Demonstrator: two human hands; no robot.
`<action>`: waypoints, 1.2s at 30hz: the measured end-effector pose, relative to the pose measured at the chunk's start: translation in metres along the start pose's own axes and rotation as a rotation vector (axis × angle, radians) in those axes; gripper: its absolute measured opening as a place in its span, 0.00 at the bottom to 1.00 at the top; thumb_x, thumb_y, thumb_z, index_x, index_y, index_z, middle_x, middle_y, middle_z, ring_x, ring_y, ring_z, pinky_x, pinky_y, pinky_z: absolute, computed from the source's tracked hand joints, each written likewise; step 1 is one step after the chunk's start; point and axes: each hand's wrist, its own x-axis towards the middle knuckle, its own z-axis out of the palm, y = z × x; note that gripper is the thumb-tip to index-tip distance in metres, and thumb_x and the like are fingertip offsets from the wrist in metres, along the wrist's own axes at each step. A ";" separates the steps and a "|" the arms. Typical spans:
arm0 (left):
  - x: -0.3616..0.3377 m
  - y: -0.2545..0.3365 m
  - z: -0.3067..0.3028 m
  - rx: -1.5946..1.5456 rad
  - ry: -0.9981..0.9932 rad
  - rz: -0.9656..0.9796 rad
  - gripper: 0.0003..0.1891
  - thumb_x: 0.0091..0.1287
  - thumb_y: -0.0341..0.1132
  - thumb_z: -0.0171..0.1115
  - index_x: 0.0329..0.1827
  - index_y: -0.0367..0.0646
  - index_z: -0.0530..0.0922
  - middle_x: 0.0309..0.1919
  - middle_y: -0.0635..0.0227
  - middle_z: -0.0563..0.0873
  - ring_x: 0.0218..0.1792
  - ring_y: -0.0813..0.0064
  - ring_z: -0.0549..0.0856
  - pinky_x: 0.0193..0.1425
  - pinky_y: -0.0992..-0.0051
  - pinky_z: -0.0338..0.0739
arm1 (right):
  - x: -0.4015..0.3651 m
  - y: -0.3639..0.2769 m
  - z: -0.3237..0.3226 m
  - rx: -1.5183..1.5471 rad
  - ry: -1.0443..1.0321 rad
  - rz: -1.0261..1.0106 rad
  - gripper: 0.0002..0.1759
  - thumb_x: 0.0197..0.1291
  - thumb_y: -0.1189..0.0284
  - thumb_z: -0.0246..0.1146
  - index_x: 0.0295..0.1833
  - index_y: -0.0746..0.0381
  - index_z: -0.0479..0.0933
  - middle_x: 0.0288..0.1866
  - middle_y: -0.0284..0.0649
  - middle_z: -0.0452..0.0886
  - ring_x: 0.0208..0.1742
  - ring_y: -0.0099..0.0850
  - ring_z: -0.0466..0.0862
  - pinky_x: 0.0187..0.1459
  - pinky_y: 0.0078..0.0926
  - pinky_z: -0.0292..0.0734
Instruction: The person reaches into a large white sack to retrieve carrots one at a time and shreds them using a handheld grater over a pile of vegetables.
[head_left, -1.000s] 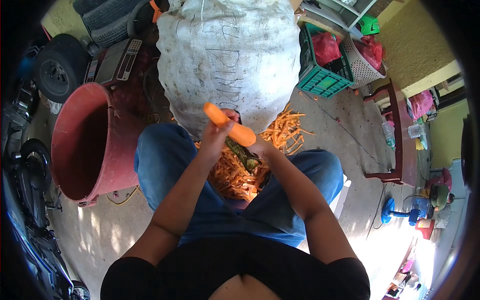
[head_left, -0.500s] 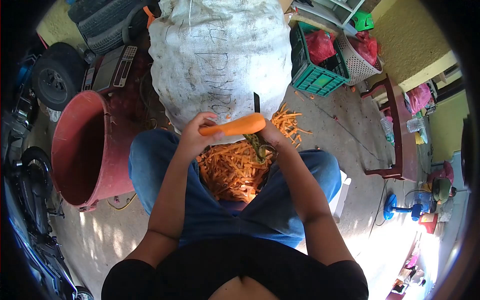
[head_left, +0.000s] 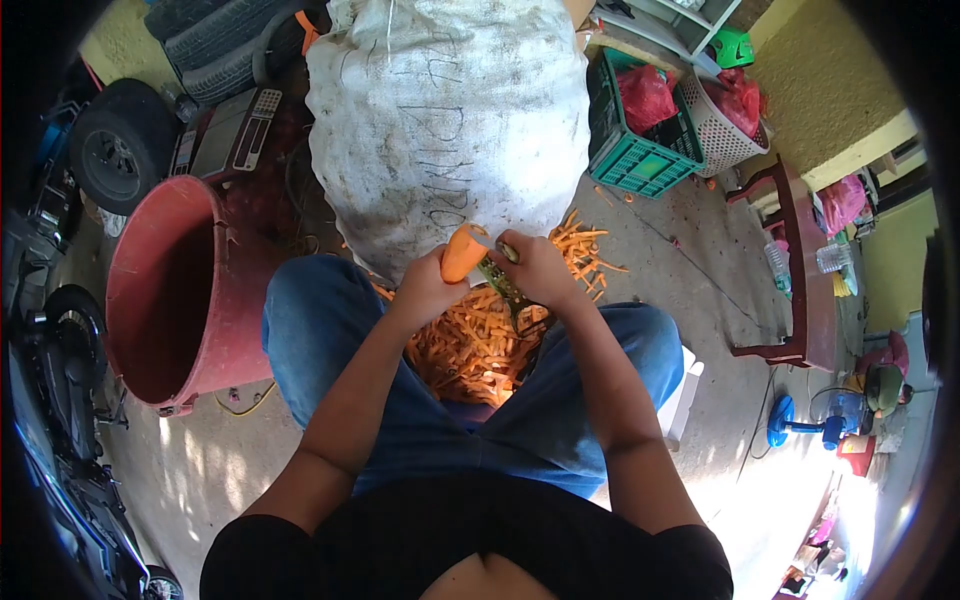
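Observation:
In my left hand (head_left: 430, 292) is a peeled orange carrot (head_left: 463, 254), tilted upward with its thick end near the other hand. My right hand (head_left: 540, 270) is closed round the handle of a knife (head_left: 508, 290), whose greenish, patterned part points down toward my lap; its exact shape is hard to make out. Beneath both hands a heap of orange strips (head_left: 470, 345) lies between my knees. More orange strips (head_left: 590, 255) are scattered on the floor, beside a large white sack (head_left: 450, 120) with handwriting on it.
A red tub (head_left: 210, 300) stands at the left, with a wheel (head_left: 115, 147) and a motorcycle (head_left: 75, 400) beyond it. At the back right are a green crate (head_left: 645, 165) and a white basket (head_left: 725, 140). A reddish wooden furniture piece (head_left: 805, 270) and a blue fan (head_left: 782, 420) are at the right.
The carrot has swung from lying nearly level across both hands to a steeper tilt. My left hand has moved right and down, and my right hand now shows its back more fully.

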 end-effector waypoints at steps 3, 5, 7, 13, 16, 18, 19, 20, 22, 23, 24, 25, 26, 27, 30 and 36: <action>0.000 0.003 -0.002 0.103 -0.030 -0.091 0.20 0.45 0.33 0.60 0.42 0.37 0.71 0.28 0.59 0.79 0.30 0.68 0.79 0.36 0.73 0.71 | 0.000 0.002 0.003 -0.080 -0.018 -0.040 0.11 0.49 0.66 0.56 0.30 0.64 0.70 0.22 0.51 0.74 0.28 0.50 0.74 0.30 0.41 0.67; -0.001 0.003 -0.001 0.154 -0.001 -0.021 0.18 0.44 0.32 0.60 0.40 0.36 0.72 0.26 0.58 0.79 0.28 0.67 0.80 0.34 0.72 0.71 | -0.001 0.003 0.004 -0.108 -0.016 -0.056 0.10 0.49 0.67 0.56 0.31 0.64 0.70 0.22 0.52 0.74 0.28 0.50 0.74 0.31 0.42 0.67; -0.003 0.007 -0.004 0.150 -0.025 0.018 0.18 0.43 0.31 0.60 0.39 0.36 0.72 0.25 0.57 0.79 0.28 0.66 0.80 0.34 0.72 0.71 | 0.000 0.002 0.003 -0.094 -0.018 -0.094 0.10 0.47 0.68 0.56 0.31 0.64 0.69 0.23 0.52 0.74 0.29 0.50 0.74 0.32 0.42 0.68; -0.005 0.008 -0.009 0.076 -0.129 0.127 0.16 0.42 0.31 0.60 0.37 0.36 0.73 0.24 0.57 0.79 0.28 0.64 0.80 0.32 0.72 0.71 | 0.002 0.006 0.008 -0.045 0.009 -0.130 0.11 0.44 0.69 0.57 0.31 0.66 0.69 0.23 0.54 0.73 0.29 0.51 0.74 0.31 0.43 0.68; -0.006 0.007 -0.009 0.113 -0.056 0.136 0.17 0.41 0.31 0.61 0.36 0.37 0.73 0.24 0.57 0.79 0.27 0.61 0.80 0.32 0.71 0.72 | 0.008 0.009 0.017 -0.049 0.055 -0.083 0.11 0.45 0.69 0.57 0.30 0.66 0.70 0.23 0.54 0.74 0.28 0.51 0.74 0.31 0.42 0.69; -0.009 0.011 -0.010 0.161 0.011 0.143 0.18 0.39 0.32 0.61 0.36 0.39 0.74 0.23 0.57 0.79 0.27 0.59 0.79 0.33 0.70 0.72 | 0.013 0.016 0.025 -0.062 0.068 -0.012 0.11 0.46 0.69 0.56 0.31 0.66 0.70 0.23 0.53 0.74 0.29 0.50 0.75 0.32 0.41 0.69; -0.014 0.016 -0.013 0.310 -0.008 0.227 0.17 0.38 0.33 0.62 0.34 0.41 0.74 0.23 0.58 0.79 0.27 0.59 0.79 0.33 0.69 0.73 | 0.016 0.021 0.029 -0.074 0.081 0.062 0.11 0.47 0.68 0.56 0.31 0.66 0.71 0.24 0.53 0.75 0.29 0.49 0.75 0.32 0.40 0.70; -0.018 0.024 -0.016 0.460 -0.031 0.314 0.16 0.37 0.34 0.62 0.33 0.43 0.75 0.22 0.59 0.78 0.26 0.58 0.79 0.33 0.68 0.73 | 0.019 0.034 0.032 -0.072 0.083 0.063 0.11 0.47 0.68 0.56 0.31 0.66 0.71 0.24 0.53 0.75 0.29 0.49 0.75 0.32 0.40 0.70; -0.029 0.042 -0.018 0.484 -0.040 0.463 0.16 0.36 0.35 0.63 0.32 0.44 0.75 0.22 0.60 0.78 0.26 0.59 0.78 0.32 0.67 0.73 | 0.020 0.061 0.035 -0.290 -0.061 0.264 0.12 0.48 0.67 0.54 0.32 0.66 0.72 0.26 0.52 0.75 0.31 0.48 0.76 0.34 0.40 0.70; -0.032 0.048 -0.019 0.504 -0.029 0.608 0.16 0.36 0.36 0.64 0.31 0.45 0.75 0.21 0.61 0.78 0.25 0.60 0.78 0.30 0.66 0.73 | 0.021 0.067 0.038 -0.290 -0.059 0.270 0.12 0.48 0.67 0.54 0.32 0.66 0.72 0.26 0.52 0.75 0.31 0.48 0.76 0.34 0.40 0.70; -0.034 0.047 -0.029 0.572 0.077 0.536 0.17 0.37 0.36 0.64 0.32 0.45 0.74 0.22 0.61 0.78 0.25 0.60 0.78 0.29 0.66 0.73 | 0.025 0.068 0.041 -0.235 -0.103 0.213 0.12 0.49 0.66 0.54 0.32 0.65 0.73 0.27 0.52 0.76 0.32 0.47 0.76 0.35 0.40 0.70; -0.036 0.042 -0.046 0.641 0.190 0.462 0.17 0.38 0.37 0.65 0.33 0.45 0.74 0.23 0.62 0.78 0.25 0.60 0.78 0.27 0.66 0.73 | 0.030 0.061 0.040 -0.181 -0.148 0.148 0.12 0.49 0.66 0.53 0.33 0.65 0.74 0.28 0.52 0.76 0.33 0.47 0.76 0.36 0.40 0.70; -0.039 0.041 -0.068 0.731 0.332 0.398 0.18 0.39 0.38 0.65 0.35 0.44 0.73 0.23 0.62 0.78 0.25 0.61 0.78 0.27 0.65 0.72 | 0.025 0.054 0.038 -0.159 -0.183 0.124 0.11 0.46 0.69 0.54 0.34 0.64 0.73 0.30 0.50 0.76 0.36 0.47 0.75 0.37 0.39 0.69; -0.044 0.040 -0.093 0.820 0.468 0.332 0.19 0.40 0.38 0.65 0.36 0.43 0.72 0.23 0.62 0.78 0.25 0.61 0.78 0.26 0.65 0.72 | 0.021 0.049 0.039 -0.155 -0.184 0.119 0.11 0.46 0.69 0.54 0.34 0.64 0.73 0.30 0.50 0.76 0.36 0.47 0.75 0.37 0.39 0.69; -0.059 0.031 -0.182 1.212 0.606 0.023 0.14 0.49 0.36 0.58 0.38 0.45 0.70 0.26 0.59 0.79 0.27 0.56 0.79 0.28 0.62 0.73 | 0.013 0.036 0.035 -0.407 -0.387 0.027 0.11 0.42 0.72 0.53 0.34 0.63 0.72 0.30 0.49 0.76 0.36 0.47 0.75 0.38 0.40 0.70; -0.087 -0.001 -0.270 1.551 0.211 -0.559 0.13 0.50 0.38 0.56 0.36 0.41 0.71 0.31 0.61 0.79 0.36 0.57 0.78 0.37 0.62 0.73 | 0.012 0.031 -0.004 -0.216 -0.028 0.019 0.10 0.48 0.67 0.56 0.33 0.62 0.71 0.24 0.51 0.74 0.30 0.48 0.75 0.31 0.40 0.68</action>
